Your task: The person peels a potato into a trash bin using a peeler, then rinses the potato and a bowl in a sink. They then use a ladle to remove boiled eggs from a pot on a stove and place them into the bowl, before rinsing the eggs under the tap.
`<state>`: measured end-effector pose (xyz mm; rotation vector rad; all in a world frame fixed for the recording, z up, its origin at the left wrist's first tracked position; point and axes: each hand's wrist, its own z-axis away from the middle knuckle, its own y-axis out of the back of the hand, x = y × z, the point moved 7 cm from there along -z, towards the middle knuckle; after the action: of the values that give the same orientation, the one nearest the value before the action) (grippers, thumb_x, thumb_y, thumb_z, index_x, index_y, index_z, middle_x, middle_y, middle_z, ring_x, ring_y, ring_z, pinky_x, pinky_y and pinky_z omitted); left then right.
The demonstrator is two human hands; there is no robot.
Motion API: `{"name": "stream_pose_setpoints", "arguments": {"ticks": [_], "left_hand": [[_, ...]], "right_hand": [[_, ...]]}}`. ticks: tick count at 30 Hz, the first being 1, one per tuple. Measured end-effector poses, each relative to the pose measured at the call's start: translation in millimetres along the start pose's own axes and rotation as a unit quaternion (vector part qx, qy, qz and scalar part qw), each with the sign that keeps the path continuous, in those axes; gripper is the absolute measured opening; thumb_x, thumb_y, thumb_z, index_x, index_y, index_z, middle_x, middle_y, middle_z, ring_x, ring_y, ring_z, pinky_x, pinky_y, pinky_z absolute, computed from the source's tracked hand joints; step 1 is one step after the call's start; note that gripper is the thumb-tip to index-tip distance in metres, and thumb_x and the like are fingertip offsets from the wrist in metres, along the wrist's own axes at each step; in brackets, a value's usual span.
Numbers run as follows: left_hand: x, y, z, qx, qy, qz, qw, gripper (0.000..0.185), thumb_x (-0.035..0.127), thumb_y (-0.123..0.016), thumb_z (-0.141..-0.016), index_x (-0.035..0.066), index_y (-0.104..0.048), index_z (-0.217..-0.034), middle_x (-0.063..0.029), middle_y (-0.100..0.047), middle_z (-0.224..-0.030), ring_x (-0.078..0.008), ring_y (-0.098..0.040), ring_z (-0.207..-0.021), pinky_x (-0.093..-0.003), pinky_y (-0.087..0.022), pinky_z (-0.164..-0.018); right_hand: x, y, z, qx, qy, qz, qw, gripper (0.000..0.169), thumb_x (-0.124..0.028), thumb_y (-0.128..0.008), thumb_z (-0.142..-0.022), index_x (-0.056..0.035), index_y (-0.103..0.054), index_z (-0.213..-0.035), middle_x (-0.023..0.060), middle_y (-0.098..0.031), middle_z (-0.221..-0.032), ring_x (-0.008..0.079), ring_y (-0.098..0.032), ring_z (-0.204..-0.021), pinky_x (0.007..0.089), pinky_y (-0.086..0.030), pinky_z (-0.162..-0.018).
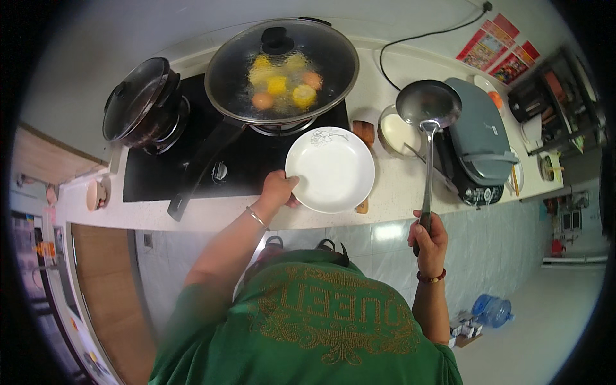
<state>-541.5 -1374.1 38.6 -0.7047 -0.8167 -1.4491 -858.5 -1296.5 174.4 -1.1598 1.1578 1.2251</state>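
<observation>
My left hand (280, 190) grips the left rim of a white plate (332, 175) with a grey flower print, held level at the hob's right front edge. In my right hand (431, 238) is the dark handle of a metal ladle (429, 103), its bowl raised above the counter. Behind the plate a large wok (211, 91) stands on the hob under a glass lid (236, 62). Through the fogged lid show several pieces of yellow corn (276, 85) and brown eggs (263, 101).
A smaller lidded pot (144, 113) is on the left burner of the black hob (149, 178). Right of the plate are a bowl of pale batter or liquid (399, 134) and a grey-green electric griddle (481, 125). The wok's long handle (192, 168) reaches past the hob's front edge.
</observation>
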Motion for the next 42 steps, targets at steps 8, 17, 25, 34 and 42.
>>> {"name": "stream_pose_setpoints", "arguments": {"ticks": [8,17,25,34,42], "left_hand": [[15,7,36,0.084,-0.056,-0.15,0.984,0.026,0.023,-0.056,-0.079,-0.003,-0.054,-0.085,-0.0128,-0.06,-0.064,-0.0199,-0.06,-0.049,-0.0304,-0.049,-0.047],[243,16,145,0.277,-0.436,-0.416,0.748,0.023,0.022,-0.064,-0.072,0.005,-0.059,-0.086,-0.0099,-0.056,-0.063,-0.0231,-0.056,-0.055,-0.0329,-0.042,-0.048],[326,72,1,0.314,-0.312,-0.523,0.728,0.045,0.039,-0.058,-0.073,0.003,-0.056,-0.1,-0.0132,-0.061,-0.096,-0.0285,-0.057,-0.09,-0.0376,-0.046,-0.076],[329,56,-47,0.193,-0.257,-0.59,0.741,0.048,0.033,-0.058,-0.067,0.005,-0.055,-0.105,-0.0158,-0.06,-0.099,-0.0296,-0.056,-0.092,-0.0365,-0.045,-0.079],[335,63,-38,0.212,-0.28,-0.582,0.734,0.044,0.032,-0.059,-0.065,0.007,-0.057,-0.102,-0.0133,-0.06,-0.097,-0.0279,-0.057,-0.091,-0.0376,-0.047,-0.076]], "right_hand": [[-27,-14,-59,-0.114,0.014,-0.003,0.993,0.031,-0.008,-0.05,-0.082,0.0016,-0.046,-0.111,0.001,-0.05,-0.075,0.0066,-0.048,-0.058,0.0193,-0.041,-0.052],[-43,-23,-88,-0.081,0.025,0.071,0.994,0.033,-0.009,-0.052,-0.081,-0.001,-0.045,-0.113,0.0,-0.05,-0.076,0.0044,-0.046,-0.054,0.0171,-0.04,-0.046],[-55,-9,-74,0.032,0.064,0.119,0.99,0.034,-0.002,-0.052,-0.077,0.001,-0.046,-0.111,0.0003,-0.05,-0.074,0.0031,-0.042,-0.05,0.0161,-0.036,-0.042],[-63,3,-41,0.113,0.08,0.171,0.975,0.038,-0.004,-0.056,-0.077,0.0009,-0.046,-0.113,-0.0019,-0.047,-0.07,0.0032,-0.042,-0.053,0.0165,-0.036,-0.047],[-93,0,-44,0.165,0.141,0.351,0.911,0.041,0.004,-0.057,-0.069,-0.0012,-0.051,-0.11,0.004,-0.056,-0.087,0.0091,-0.051,-0.075,0.0217,-0.042,-0.069]]}}
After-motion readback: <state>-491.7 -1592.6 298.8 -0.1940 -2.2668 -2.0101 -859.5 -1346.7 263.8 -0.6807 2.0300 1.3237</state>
